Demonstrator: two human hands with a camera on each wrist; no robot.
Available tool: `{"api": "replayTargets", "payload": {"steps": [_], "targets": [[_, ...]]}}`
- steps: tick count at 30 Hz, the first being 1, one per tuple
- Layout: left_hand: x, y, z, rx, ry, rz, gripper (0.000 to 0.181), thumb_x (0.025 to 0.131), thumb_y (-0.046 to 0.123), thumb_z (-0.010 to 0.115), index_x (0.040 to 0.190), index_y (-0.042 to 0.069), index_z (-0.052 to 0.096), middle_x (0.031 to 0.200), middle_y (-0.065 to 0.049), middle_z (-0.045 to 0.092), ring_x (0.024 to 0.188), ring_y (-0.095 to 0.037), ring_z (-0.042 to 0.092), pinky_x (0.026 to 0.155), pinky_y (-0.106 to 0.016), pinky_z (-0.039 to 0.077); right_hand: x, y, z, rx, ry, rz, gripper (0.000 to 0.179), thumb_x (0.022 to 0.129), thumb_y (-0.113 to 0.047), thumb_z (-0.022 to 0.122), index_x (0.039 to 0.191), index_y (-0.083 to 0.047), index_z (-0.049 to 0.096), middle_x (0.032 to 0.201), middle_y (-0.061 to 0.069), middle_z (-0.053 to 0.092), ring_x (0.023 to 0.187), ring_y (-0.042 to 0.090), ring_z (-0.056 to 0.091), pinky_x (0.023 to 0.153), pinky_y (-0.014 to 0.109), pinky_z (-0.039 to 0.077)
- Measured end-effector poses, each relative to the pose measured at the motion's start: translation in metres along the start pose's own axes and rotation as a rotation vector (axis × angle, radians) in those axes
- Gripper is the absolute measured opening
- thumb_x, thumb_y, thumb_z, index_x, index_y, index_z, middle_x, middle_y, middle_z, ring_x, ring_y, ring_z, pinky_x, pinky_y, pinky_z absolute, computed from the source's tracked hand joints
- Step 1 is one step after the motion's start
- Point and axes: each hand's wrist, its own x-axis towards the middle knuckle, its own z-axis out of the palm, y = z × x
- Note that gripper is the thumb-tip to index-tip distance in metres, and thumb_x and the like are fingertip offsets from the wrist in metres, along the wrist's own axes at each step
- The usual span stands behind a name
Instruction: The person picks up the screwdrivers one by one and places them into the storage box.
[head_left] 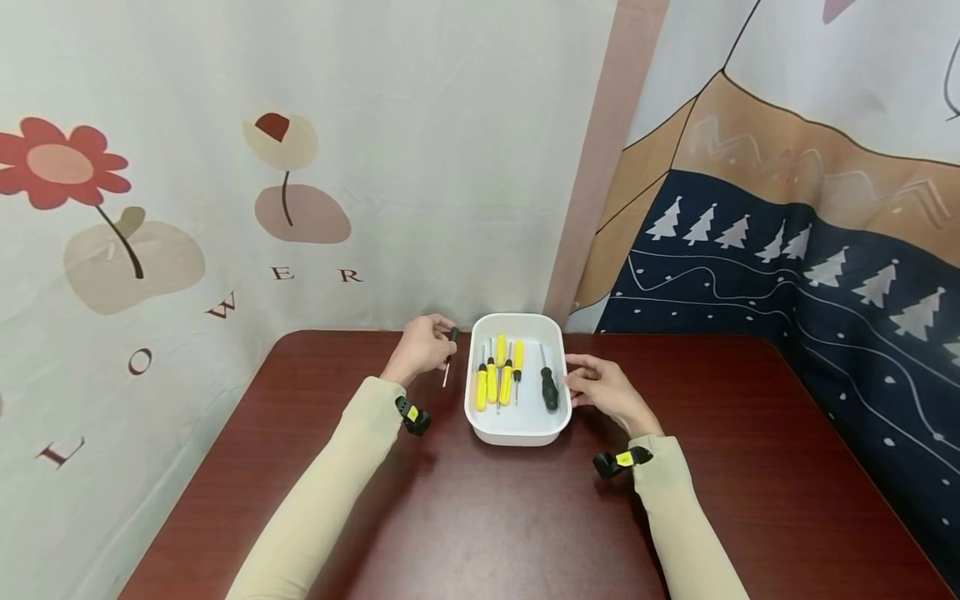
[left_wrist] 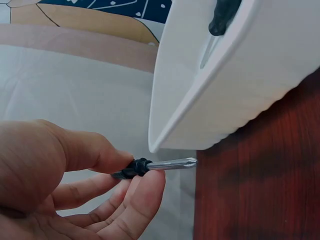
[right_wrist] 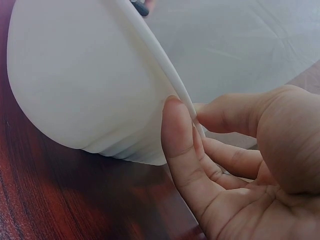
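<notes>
My left hand (head_left: 423, 346) pinches a small screwdriver (left_wrist: 135, 169) by its black handle, just left of a white plastic tub (head_left: 517, 438). In the left wrist view the screwdriver's silver Phillips tip points toward the tub's side. My right hand (head_left: 609, 390) grips the tub's right rim; the right wrist view shows the thumb (right_wrist: 230, 117) on one side of the rim and the index finger on the other. Inside the tub lie several yellow-handled screwdrivers (head_left: 492, 383) grouped at the left, and a black-handled screwdriver (head_left: 550, 389) at the right.
The tub stands near the back edge of a dark red-brown wooden table (head_left: 510, 517). Behind it hangs a pale cloth (head_left: 420, 167) printed with flowers and letters. At the right is a dark blue cloth panel (head_left: 720, 275) with white trees.
</notes>
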Motion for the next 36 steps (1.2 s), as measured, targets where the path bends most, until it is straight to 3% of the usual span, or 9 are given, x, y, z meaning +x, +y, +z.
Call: {"api": "replayTargets", "payload": {"steps": [11, 15, 21, 29, 36], "targets": [[-0.004, 0.015, 0.005, 0.003, -0.028, 0.022, 0.042, 0.095, 0.007, 0.064, 0.137, 0.009, 0.061, 0.097, -0.014, 0.068, 0.074, -0.035, 0.073, 0.066, -0.038, 0.064, 0.000, 0.001, -0.001, -0.015, 0.016, 0.026, 0.052, 0.100, -0.007, 0.064, 0.149, -0.001, 0.048, 0.114, 0.021, 0.064, 0.076, 0.014, 0.067, 0.071, 0.024, 0.063], [-0.004, 0.019, 0.007, 0.022, -0.027, 0.029, 0.043, 0.095, 0.007, 0.065, 0.138, 0.009, 0.061, 0.096, -0.013, 0.068, 0.068, -0.029, 0.071, 0.062, -0.035, 0.063, -0.001, 0.002, 0.000, -0.019, 0.012, 0.028, 0.052, 0.100, -0.007, 0.063, 0.149, -0.001, 0.048, 0.115, 0.022, 0.065, 0.077, 0.015, 0.067, 0.072, 0.024, 0.063], [-0.003, 0.027, 0.014, 0.020, -0.033, 0.028, 0.041, 0.095, 0.006, 0.065, 0.136, 0.010, 0.062, 0.100, -0.012, 0.067, 0.066, -0.023, 0.069, 0.073, -0.045, 0.065, 0.000, 0.003, 0.000, -0.016, 0.012, 0.019, 0.052, 0.099, -0.006, 0.064, 0.148, -0.001, 0.049, 0.114, 0.022, 0.065, 0.077, 0.015, 0.068, 0.071, 0.024, 0.063], [0.000, 0.038, 0.024, 0.065, -0.056, 0.042, 0.041, 0.096, 0.007, 0.065, 0.137, 0.010, 0.062, 0.094, -0.011, 0.067, 0.066, -0.022, 0.068, 0.059, -0.028, 0.060, 0.000, 0.002, 0.001, -0.009, 0.009, 0.009, 0.052, 0.099, -0.006, 0.065, 0.148, -0.001, 0.050, 0.113, 0.021, 0.065, 0.077, 0.015, 0.067, 0.070, 0.025, 0.063], [0.007, 0.048, 0.032, 0.069, -0.097, 0.015, 0.041, 0.097, 0.009, 0.065, 0.138, 0.010, 0.060, 0.101, -0.012, 0.065, 0.071, -0.022, 0.068, 0.074, -0.038, 0.064, 0.002, 0.000, 0.001, -0.016, 0.009, -0.002, 0.051, 0.099, -0.007, 0.064, 0.147, -0.002, 0.051, 0.108, 0.018, 0.065, 0.078, 0.015, 0.067, 0.070, 0.026, 0.064]]}}
